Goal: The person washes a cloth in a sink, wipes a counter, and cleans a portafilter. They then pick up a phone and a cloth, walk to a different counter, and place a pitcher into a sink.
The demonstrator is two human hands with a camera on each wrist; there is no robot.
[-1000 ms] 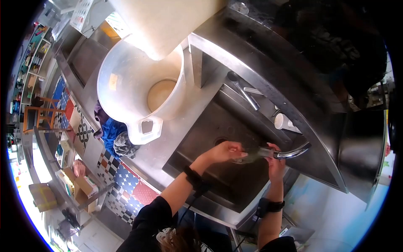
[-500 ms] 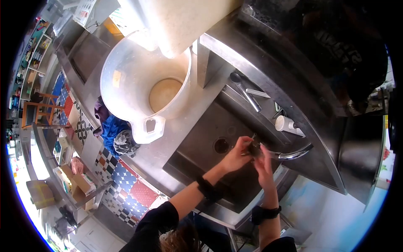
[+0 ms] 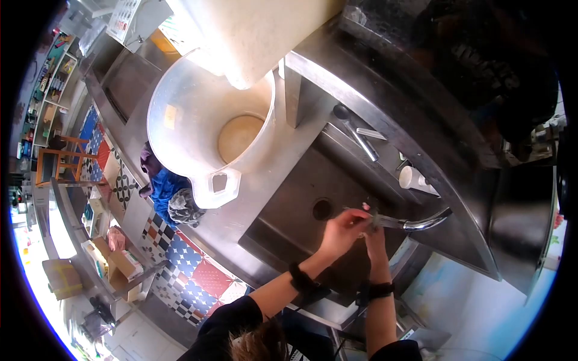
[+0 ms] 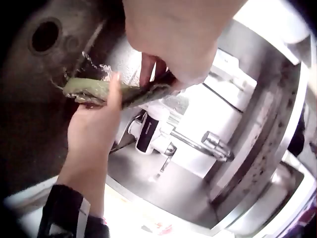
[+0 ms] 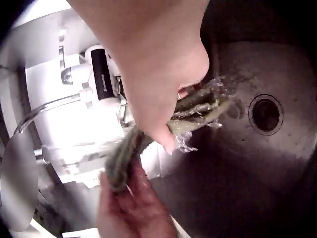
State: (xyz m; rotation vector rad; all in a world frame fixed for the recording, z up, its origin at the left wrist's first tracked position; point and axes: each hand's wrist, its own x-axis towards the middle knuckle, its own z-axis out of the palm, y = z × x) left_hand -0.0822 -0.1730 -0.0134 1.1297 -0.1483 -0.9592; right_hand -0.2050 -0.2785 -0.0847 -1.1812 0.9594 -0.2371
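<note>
Both hands hold a bundle of long, wet green stalks (image 4: 91,89) over the sink, close to the end of the chrome tap (image 3: 428,221). In the left wrist view my left hand (image 4: 178,42) grips the darker end, its fingers partly hidden behind it. My right hand (image 4: 94,131) pinches the paler end, thumb across the front. The right wrist view shows the stalks (image 5: 185,125) split into several strips, with water splashing off them. There my left palm (image 5: 136,213) lies under the mottled end. In the head view my left hand (image 3: 340,233) overlaps my right hand (image 3: 374,243).
The sink (image 3: 283,195) has a round drain (image 3: 322,209). Behind it lie a metal-handled tool (image 3: 359,137) and a white cup (image 3: 411,177). A large translucent tub (image 3: 180,102) and crumpled cloths (image 3: 165,186) stand left. A steel shelf (image 3: 385,108) overhangs the back.
My left hand has moved right toward the tap, and my right hand has drawn slightly back from the tap's end. The hands are now closer together around the stalks.
</note>
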